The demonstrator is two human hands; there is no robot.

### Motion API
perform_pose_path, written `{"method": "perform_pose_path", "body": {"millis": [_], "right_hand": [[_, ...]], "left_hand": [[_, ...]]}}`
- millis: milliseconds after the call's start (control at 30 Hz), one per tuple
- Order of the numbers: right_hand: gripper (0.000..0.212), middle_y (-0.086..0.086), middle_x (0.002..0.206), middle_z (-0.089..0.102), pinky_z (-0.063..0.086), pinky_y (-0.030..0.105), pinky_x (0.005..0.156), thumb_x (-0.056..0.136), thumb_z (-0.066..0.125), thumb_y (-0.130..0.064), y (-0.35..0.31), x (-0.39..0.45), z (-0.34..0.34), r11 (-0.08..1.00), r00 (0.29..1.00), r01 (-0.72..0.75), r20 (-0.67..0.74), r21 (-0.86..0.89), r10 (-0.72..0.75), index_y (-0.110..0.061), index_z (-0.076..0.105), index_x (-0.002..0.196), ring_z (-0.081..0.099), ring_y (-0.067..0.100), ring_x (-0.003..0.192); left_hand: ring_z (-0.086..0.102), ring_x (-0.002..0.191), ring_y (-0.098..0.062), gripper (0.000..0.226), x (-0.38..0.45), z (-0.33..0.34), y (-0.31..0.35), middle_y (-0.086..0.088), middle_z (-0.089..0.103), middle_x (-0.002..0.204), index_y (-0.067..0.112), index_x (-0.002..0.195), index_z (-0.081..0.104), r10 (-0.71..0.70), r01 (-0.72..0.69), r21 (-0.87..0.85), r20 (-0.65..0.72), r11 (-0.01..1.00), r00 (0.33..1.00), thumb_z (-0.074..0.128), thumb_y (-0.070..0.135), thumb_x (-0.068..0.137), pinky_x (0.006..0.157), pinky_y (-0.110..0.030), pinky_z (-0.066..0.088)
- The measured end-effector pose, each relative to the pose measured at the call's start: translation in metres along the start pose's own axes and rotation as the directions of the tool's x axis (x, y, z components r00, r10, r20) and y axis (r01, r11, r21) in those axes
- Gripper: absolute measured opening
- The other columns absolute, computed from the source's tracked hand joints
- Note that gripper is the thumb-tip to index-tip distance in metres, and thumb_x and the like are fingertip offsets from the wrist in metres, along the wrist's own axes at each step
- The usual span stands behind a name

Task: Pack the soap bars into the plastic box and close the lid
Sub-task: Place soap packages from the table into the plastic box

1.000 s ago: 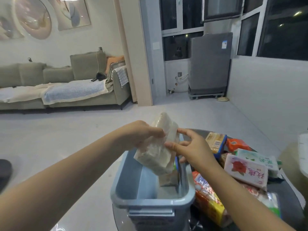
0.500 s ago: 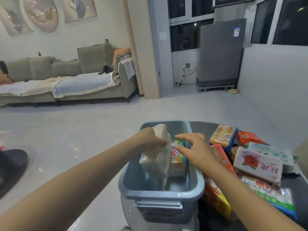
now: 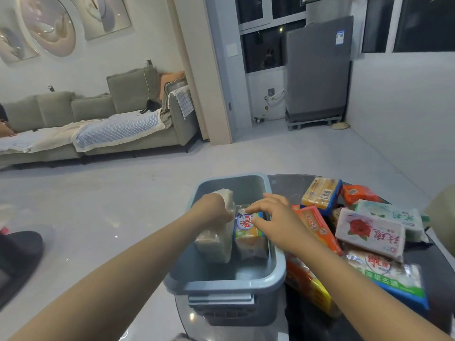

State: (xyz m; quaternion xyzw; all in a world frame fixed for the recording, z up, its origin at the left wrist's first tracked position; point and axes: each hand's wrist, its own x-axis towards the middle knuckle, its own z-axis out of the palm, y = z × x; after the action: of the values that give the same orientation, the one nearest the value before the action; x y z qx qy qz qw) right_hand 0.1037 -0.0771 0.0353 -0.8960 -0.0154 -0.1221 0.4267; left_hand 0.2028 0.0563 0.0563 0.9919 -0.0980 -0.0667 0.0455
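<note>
A grey sofa (image 3: 98,124) was seen along the far wall, and nearer, at the edge of a dark round table (image 3: 438,279), a blue plastic box (image 3: 226,289) was shown open, with no lid seen on it. Inside it, a pale wrapped soap pack (image 3: 216,242) was gripped at its top by the curled fingers of the left hand (image 3: 211,207) and stood upright just beside a yellow and green soap bar (image 3: 248,235). The right hand (image 3: 278,217) was laid over that bar with fingers loosely spread, while more soap packs (image 3: 369,230) were heaped on the table to the box's right.
</note>
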Motion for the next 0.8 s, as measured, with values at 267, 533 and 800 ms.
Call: {"method": "perform_pose_path", "body": {"millis": [267, 533, 800], "right_hand": [[0.026, -0.001, 0.128, 0.054, 0.016, 0.012, 0.094, 0.088, 0.055, -0.016, 0.006, -0.002, 0.0, 0.999, 0.999, 0.041, -0.016, 0.027, -0.04, -0.017, 0.067, 0.111, 0.021, 0.008, 0.136], [0.022, -0.004, 0.119, 0.054, 0.012, 0.007, 0.084, 0.087, 0.055, -0.014, 0.009, 0.001, 0.002, 0.997, 0.999, 0.045, -0.005, 0.059, -0.045, -0.021, 0.07, 0.101, 0.021, 0.005, 0.134], [0.025, -0.019, 0.107, 0.045, 0.018, 0.015, 0.095, 0.086, 0.054, -0.011, 0.011, -0.001, 0.003, 0.992, 0.999, 0.04, -0.039, 0.117, -0.035, -0.019, 0.068, 0.105, 0.025, 0.004, 0.133]], "left_hand": [[0.057, 0.089, -0.022, 0.034, 0.012, 0.027, 0.007, -0.008, 0.064, 0.097, 0.007, 0.101, 0.062, -0.032, 0.038, -0.061, 0.097, 0.997, 0.995, 0.061, 0.038, 0.085, 0.075, -0.027, 0.043], [0.049, 0.119, -0.031, 0.05, 0.017, 0.041, 0.01, -0.016, 0.052, 0.127, 0.005, 0.121, 0.046, -0.08, 0.079, -0.064, -0.01, 0.995, 0.997, 0.049, 0.045, 0.091, 0.088, -0.036, 0.045], [0.049, 0.121, -0.037, 0.061, 0.011, 0.033, 0.007, -0.022, 0.044, 0.136, 0.001, 0.129, 0.04, -0.144, 0.14, -0.317, 0.011, 0.938, 0.99, 0.048, 0.047, 0.09, 0.094, -0.039, 0.041]]}}
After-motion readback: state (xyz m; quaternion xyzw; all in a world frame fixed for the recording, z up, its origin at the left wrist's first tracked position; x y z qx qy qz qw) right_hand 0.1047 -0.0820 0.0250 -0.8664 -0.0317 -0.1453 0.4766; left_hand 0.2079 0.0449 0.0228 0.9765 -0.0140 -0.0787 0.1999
